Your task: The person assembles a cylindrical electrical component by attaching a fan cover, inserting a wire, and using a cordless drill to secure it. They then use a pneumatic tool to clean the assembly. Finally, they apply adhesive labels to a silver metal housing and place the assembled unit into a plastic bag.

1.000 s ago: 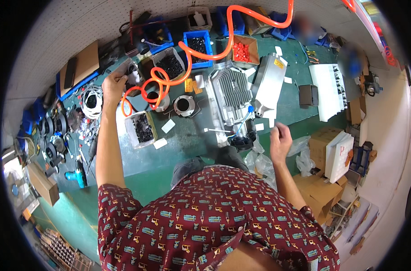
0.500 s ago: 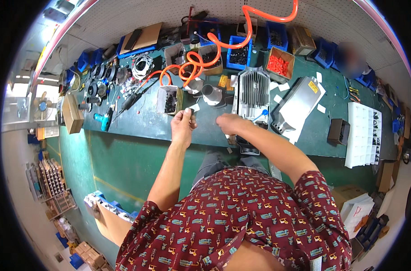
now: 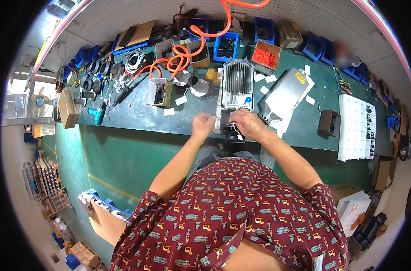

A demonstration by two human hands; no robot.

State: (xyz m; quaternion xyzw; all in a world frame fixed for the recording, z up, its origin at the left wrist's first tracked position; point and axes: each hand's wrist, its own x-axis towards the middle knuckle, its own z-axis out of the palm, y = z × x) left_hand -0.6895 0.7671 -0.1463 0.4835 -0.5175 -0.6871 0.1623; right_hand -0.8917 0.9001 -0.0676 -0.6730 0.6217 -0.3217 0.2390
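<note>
A grey finned metal housing (image 3: 238, 81) lies on the bench in front of me, with a blue round knob (image 3: 248, 100) on its right side. At its near end is a black part (image 3: 232, 133) with short thin wires (image 3: 238, 131), jutting over the bench edge. My right hand (image 3: 250, 125) reaches over this end, fingers bent and closed down at the black part; what they grip is hidden. My left hand (image 3: 202, 125) is just left of the housing, thumb and fingers pinched together. Anything between them is too small to make out.
A silver metal cover (image 3: 284, 95) lies on the right, near a white compartment tray (image 3: 352, 131) and a small dark box (image 3: 329, 123). Left of the housing stand a grey metal cylinder (image 3: 197, 84) and a parts box (image 3: 159, 92). A coiled orange hose (image 3: 183, 56) hangs above, before blue bins (image 3: 226, 46).
My right hand has moved to the near end of the housing, onto the black part. My left hand has come right, away from the parts box. The whole view has shifted slightly.
</note>
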